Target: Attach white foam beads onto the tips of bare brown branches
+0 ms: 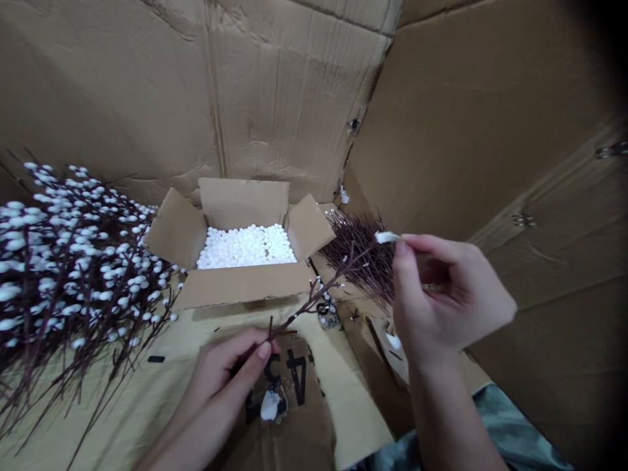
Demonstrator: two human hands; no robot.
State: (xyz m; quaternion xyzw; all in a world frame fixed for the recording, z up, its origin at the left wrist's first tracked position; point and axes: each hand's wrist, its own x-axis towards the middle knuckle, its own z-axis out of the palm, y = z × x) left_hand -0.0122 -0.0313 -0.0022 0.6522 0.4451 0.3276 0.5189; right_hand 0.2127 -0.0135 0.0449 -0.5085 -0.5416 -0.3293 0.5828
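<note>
My left hand (223, 373) is closed in a pinch on the lower stem of a thin dark-brown twig (314, 297) that slants up to the right. My right hand (441, 297) is raised at the right, thumb and forefinger pinched on a small white foam bud (386, 237) near the twig's upper tips. An open cardboard box (235, 284) filled with white foam buds (248, 245) stands just beyond my hands.
A big heap of branches with white buds (69, 255) fills the left side. A bundle of bare brown twigs (366, 252) lies right of the box. Cardboard walls (294, 98) close off the back and right. A printed cardboard sheet (289, 386) lies under my hands.
</note>
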